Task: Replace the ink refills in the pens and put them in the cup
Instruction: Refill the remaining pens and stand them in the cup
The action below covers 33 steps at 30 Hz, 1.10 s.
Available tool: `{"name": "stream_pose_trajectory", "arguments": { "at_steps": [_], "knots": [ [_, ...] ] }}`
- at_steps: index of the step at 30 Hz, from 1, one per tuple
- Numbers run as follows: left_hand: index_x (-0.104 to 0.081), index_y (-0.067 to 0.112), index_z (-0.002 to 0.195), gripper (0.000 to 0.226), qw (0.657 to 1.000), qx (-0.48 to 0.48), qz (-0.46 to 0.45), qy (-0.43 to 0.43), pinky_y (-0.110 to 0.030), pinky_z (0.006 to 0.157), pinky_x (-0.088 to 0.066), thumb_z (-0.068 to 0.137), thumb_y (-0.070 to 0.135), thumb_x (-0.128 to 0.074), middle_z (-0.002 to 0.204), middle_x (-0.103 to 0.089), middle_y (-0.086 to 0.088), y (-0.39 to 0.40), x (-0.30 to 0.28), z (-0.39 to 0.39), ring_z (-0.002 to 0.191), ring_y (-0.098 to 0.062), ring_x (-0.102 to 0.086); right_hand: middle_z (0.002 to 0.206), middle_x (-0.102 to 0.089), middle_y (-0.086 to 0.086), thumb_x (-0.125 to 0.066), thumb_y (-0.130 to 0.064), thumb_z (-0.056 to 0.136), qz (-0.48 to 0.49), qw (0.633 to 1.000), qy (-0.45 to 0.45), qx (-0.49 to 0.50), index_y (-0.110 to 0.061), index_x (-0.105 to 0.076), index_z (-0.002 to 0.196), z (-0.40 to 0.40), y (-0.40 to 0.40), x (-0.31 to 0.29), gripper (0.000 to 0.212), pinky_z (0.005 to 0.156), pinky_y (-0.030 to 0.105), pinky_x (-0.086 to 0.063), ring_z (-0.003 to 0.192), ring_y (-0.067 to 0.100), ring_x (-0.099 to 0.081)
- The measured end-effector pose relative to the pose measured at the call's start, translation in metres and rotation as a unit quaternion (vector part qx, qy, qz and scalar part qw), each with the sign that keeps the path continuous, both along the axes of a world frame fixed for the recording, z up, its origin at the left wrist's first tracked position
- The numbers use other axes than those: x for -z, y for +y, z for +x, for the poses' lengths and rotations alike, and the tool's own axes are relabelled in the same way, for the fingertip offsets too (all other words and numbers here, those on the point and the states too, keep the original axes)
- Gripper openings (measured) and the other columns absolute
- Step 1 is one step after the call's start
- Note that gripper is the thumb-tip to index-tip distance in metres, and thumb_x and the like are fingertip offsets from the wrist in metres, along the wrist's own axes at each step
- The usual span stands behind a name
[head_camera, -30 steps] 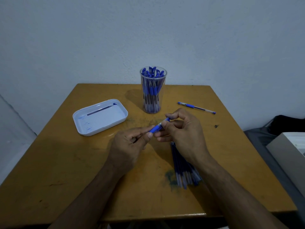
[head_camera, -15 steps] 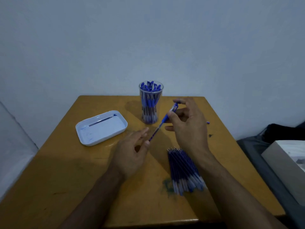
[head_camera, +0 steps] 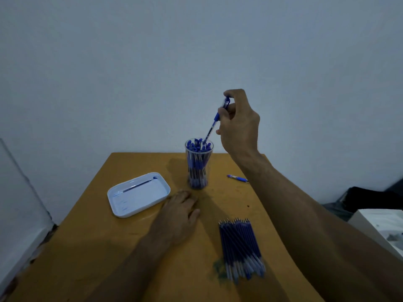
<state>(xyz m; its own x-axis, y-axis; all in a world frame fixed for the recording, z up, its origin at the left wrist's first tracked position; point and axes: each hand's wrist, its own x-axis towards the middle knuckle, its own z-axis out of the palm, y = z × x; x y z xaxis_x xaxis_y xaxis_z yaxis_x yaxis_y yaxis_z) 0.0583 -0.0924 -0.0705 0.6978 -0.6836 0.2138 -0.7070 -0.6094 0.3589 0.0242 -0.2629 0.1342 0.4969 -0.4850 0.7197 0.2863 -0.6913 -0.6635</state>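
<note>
The right hand (head_camera: pixel 238 125) pinches a blue pen (head_camera: pixel 214 120) by its upper end and holds it tilted over the clear cup (head_camera: pixel 198 164), its lower tip right at the rim among the blue pens already packed inside. The left hand (head_camera: pixel 180 214) lies flat, palm down, on the wooden table (head_camera: pixel 91 247) — between a white tray (head_camera: pixel 139 200) with one refill (head_camera: pixel 137 185) in it and a bundle of refills (head_camera: pixel 239 247). Another pen (head_camera: pixel 237 178) lies beyond the right forearm — partly hidden by it.

Clear glossy plastic cup (head_camera: pixel 198 168), white glossy tray (head_camera: pixel 122 209), matt scuffed table (head_camera: pixel 91 236)
</note>
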Motion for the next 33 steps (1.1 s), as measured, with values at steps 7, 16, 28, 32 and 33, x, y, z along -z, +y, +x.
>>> {"name": "stream_pose_trajectory", "arguments": {
  "at_steps": [7,16,28,32,33],
  "knots": [
    [-0.043,0.028,0.152,0.051,1.000,-0.007,0.006,-0.001,-0.035,0.125,-0.018,0.106,0.047,-0.038,0.162,-0.033,0.003,0.000,-0.001,-0.001,0.151,-0.015,-0.024,0.081,-0.064,0.009,-0.058,-0.007,0.099,-0.056,0.992,0.111,-0.010,-0.016,-0.057,0.118,0.022,-0.004,0.027,0.021,0.057,0.049,-0.055,0.069,0.028,-0.065],
    [-0.043,0.030,0.152,0.052,1.000,-0.014,0.009,0.007,-0.038,0.125,-0.024,0.105,0.050,-0.036,0.163,-0.033,0.005,0.000,0.003,0.000,0.150,-0.014,-0.027,0.108,-0.069,0.014,-0.058,-0.016,0.100,-0.137,0.955,0.259,0.042,-0.006,-0.075,0.105,0.039,-0.004,0.056,0.020,0.070,0.034,-0.057,0.087,0.023,-0.067],
    [-0.042,0.031,0.152,0.052,1.000,-0.016,0.015,0.012,-0.035,0.125,-0.019,0.105,0.052,-0.035,0.163,-0.032,0.007,0.001,0.001,0.000,0.151,-0.013,-0.024,0.130,-0.052,0.009,-0.052,-0.022,0.104,-0.021,0.953,0.264,0.149,-0.013,-0.067,0.127,0.005,-0.037,0.107,0.029,0.081,0.025,-0.046,0.091,0.013,-0.055],
    [-0.042,0.032,0.152,0.052,1.000,-0.020,0.014,0.013,-0.037,0.124,-0.023,0.105,0.053,-0.036,0.163,-0.033,0.007,0.001,-0.001,-0.001,0.150,-0.013,-0.026,0.142,-0.045,0.011,-0.054,-0.014,0.102,-0.056,0.892,0.430,0.127,-0.011,-0.057,0.137,-0.012,-0.058,0.146,0.036,0.091,0.041,-0.055,0.109,0.028,-0.060],
    [-0.042,0.032,0.152,0.052,1.000,-0.020,0.015,0.013,-0.038,0.125,-0.025,0.105,0.053,-0.036,0.163,-0.034,0.007,0.001,-0.001,-0.001,0.150,-0.013,-0.027,0.145,-0.043,0.012,-0.053,-0.011,0.101,-0.076,0.881,0.454,0.113,-0.011,-0.053,0.140,-0.016,-0.062,0.153,0.038,0.093,0.044,-0.055,0.114,0.030,-0.058]
  ]
}}
